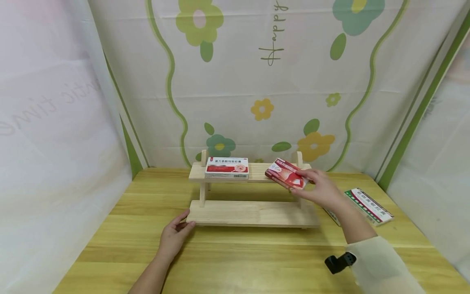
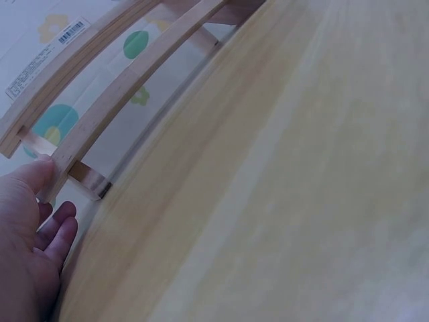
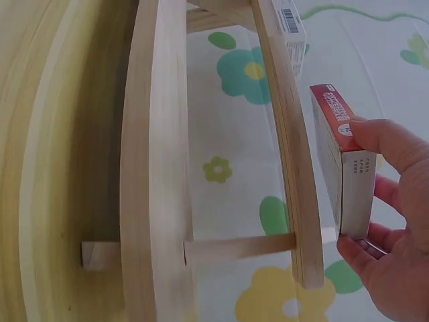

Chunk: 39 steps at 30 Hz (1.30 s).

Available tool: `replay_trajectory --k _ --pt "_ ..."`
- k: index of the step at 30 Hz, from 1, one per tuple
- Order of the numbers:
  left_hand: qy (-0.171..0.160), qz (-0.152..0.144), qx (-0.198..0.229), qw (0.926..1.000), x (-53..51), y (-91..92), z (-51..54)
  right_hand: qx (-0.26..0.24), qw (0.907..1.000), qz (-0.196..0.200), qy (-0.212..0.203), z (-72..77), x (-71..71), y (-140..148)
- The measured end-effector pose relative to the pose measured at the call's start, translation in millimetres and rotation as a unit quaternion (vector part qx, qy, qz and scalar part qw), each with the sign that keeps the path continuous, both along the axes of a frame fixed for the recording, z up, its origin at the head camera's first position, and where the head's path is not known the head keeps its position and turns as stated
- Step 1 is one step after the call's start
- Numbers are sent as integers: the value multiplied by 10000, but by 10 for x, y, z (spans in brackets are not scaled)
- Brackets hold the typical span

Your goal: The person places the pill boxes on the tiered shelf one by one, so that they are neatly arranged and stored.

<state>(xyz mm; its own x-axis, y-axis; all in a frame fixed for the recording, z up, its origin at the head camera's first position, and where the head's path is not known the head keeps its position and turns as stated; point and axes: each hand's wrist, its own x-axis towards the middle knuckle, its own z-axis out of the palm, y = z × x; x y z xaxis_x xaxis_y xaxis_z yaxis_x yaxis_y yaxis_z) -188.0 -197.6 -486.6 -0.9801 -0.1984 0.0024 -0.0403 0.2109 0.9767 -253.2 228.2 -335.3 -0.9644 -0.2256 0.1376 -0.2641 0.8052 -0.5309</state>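
My right hand (image 1: 323,188) grips a red medicine box (image 1: 285,174) by its right end, thumb on one side and fingers on the other. The box is tilted at the right part of the upper board of a two-tier wooden rack (image 1: 253,213). From the right wrist view, the red box (image 3: 342,157) appears slightly apart from that board. A white and red medicine box (image 1: 227,168) lies on the upper board's left part. At the lower board's left end, my left hand (image 1: 174,239) holds the edge between thumb and fingers, also seen in the left wrist view.
To the right of the rack, a white, green and red medicine box (image 1: 369,206) lies on the wooden table (image 1: 235,261). Another box (image 1: 333,216) is mostly hidden under my right hand. Flower-patterned cloth (image 1: 227,81) stands behind and at both sides.
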Motion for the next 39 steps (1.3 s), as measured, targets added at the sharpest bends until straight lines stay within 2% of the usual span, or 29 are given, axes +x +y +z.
replay_trajectory --k 6,12,21,29,39 --pt "-10 -7 -19 10000 8 4 9 -9 9997 208 128 -47 -117 -130" --pt "24 -44 -3 10000 15 8 12 21 9998 196 39 -45 -150 -221" --pt "19 -62 20 10000 16 10 18 -413 9987 205 -223 -82 -196 -248" --pt "17 -68 -15 10000 21 2 21 -319 9994 103 -14 -119 -203 -222" --pt "65 -53 -66 9999 5 -5 -3 -65 9998 209 42 -148 -220 -194"
